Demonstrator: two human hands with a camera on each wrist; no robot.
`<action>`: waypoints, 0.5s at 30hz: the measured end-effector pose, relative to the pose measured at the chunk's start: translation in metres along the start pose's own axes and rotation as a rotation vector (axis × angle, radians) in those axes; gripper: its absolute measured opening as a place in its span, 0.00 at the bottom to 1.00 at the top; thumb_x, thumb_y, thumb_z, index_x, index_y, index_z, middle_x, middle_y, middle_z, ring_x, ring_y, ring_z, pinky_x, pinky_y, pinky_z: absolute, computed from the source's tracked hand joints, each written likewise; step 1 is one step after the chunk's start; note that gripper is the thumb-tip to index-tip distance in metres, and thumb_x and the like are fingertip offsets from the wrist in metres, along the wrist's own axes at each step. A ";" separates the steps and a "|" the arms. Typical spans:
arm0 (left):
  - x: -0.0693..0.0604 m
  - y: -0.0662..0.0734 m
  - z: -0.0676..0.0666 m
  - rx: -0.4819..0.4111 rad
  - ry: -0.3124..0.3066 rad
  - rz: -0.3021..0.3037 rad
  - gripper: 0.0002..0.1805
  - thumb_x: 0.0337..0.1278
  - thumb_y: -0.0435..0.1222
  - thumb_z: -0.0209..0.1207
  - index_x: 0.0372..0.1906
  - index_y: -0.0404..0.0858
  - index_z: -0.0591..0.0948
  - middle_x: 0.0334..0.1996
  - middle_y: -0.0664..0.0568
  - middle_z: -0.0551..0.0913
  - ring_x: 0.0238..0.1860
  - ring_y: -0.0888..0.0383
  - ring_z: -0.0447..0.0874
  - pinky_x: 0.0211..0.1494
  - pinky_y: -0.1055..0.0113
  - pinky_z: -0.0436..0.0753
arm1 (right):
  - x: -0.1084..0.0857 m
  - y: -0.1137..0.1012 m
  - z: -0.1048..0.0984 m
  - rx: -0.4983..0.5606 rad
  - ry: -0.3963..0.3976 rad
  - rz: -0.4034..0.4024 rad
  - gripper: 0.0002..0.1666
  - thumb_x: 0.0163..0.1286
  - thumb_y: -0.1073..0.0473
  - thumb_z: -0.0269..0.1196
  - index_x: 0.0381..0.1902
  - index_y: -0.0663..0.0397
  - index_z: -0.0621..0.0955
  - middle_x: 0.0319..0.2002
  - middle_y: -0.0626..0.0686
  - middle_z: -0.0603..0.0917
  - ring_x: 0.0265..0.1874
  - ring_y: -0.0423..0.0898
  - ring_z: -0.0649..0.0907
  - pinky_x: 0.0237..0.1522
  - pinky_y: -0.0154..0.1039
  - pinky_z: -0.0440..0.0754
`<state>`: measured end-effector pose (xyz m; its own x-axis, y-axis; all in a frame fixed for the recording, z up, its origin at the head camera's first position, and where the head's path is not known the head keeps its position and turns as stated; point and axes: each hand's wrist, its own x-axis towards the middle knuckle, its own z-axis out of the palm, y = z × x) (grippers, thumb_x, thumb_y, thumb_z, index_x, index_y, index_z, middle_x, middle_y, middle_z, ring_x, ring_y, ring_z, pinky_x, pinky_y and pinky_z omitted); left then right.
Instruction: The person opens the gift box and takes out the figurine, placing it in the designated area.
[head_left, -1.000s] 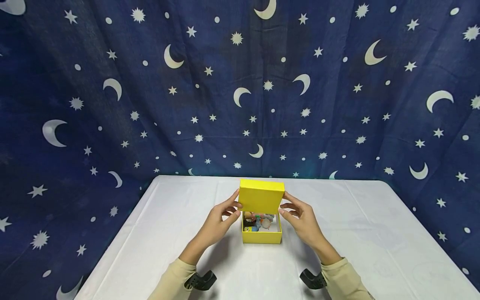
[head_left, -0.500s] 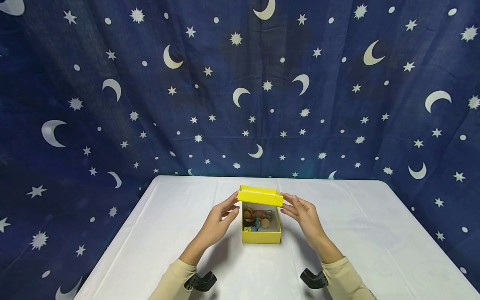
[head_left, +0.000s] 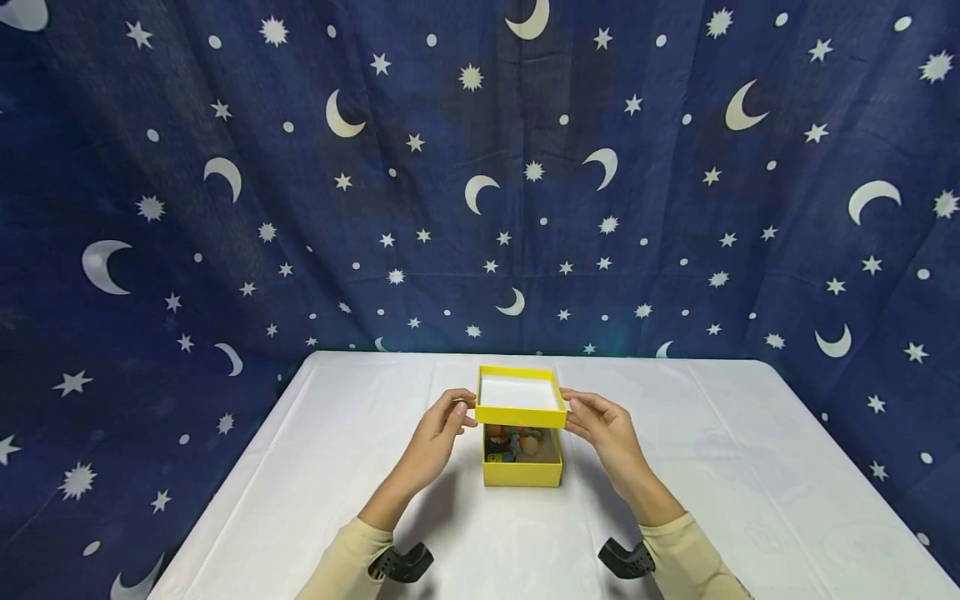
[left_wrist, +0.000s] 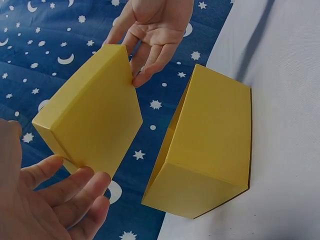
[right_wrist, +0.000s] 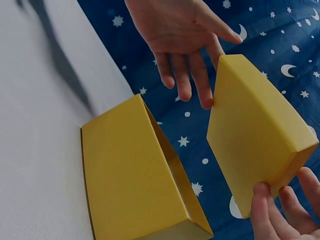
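A yellow box lid (head_left: 519, 392), white inside, lies hollow side up between my hands, above a yellow box (head_left: 522, 474). My left hand (head_left: 433, 437) holds the lid by its left side. On the opposite side my right hand (head_left: 611, 442) holds it with the fingertips. The wrist views show the lid (left_wrist: 102, 112) raised well apart from the box (right_wrist: 130, 172), and fingers (left_wrist: 82, 192) touching its edge and underside. Small colourful toys (head_left: 513, 442) lie inside the box, partly hidden by the lid.
The box stands on a table with a white cloth (head_left: 300, 500). Behind it hangs a dark blue curtain (head_left: 420, 208) with moons and stars. Each wrist wears a black device (head_left: 402, 562).
The lid has turned over in my hands: its outside faced me before, and now its white inside faces up. The box has stayed in place.
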<state>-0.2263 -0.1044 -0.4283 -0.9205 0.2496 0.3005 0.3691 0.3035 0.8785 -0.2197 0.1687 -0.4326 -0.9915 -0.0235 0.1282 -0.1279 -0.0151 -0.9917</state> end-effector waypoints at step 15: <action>0.002 -0.004 -0.003 -0.079 -0.005 -0.060 0.14 0.72 0.38 0.58 0.57 0.36 0.78 0.54 0.41 0.84 0.52 0.50 0.85 0.54 0.69 0.82 | -0.002 -0.002 0.004 -0.063 -0.003 -0.001 0.23 0.74 0.63 0.61 0.63 0.68 0.77 0.65 0.64 0.76 0.43 0.34 0.85 0.47 0.31 0.86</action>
<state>-0.2298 -0.1076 -0.4301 -0.9400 0.2378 0.2445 0.3016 0.2447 0.9215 -0.2171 0.1649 -0.4310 -0.9913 -0.0263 0.1293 -0.1305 0.0477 -0.9903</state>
